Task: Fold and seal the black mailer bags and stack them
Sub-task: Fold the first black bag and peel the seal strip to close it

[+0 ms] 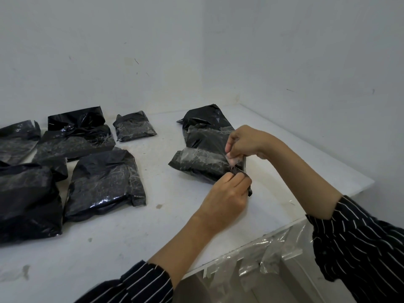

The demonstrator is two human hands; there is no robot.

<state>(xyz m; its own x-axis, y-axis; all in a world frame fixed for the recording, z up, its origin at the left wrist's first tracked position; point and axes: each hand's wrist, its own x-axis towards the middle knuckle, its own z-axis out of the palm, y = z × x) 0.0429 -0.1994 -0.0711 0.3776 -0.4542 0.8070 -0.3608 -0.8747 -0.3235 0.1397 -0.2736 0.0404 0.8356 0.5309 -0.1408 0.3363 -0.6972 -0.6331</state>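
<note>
Fingers of the left hand are pinching the flap end of a crinkled black plastic mailer bag lying right of centre on the white table; the right hand, curled just above, is nipping a pale strip at that edge, seemingly peeling liner for sealing; pressing the flap flat is coming next. Loose filled black mailers are waiting at left; a stack of sealed black bags is touching the worked bag behind; clear plastic film is hanging off the table edge.
</note>
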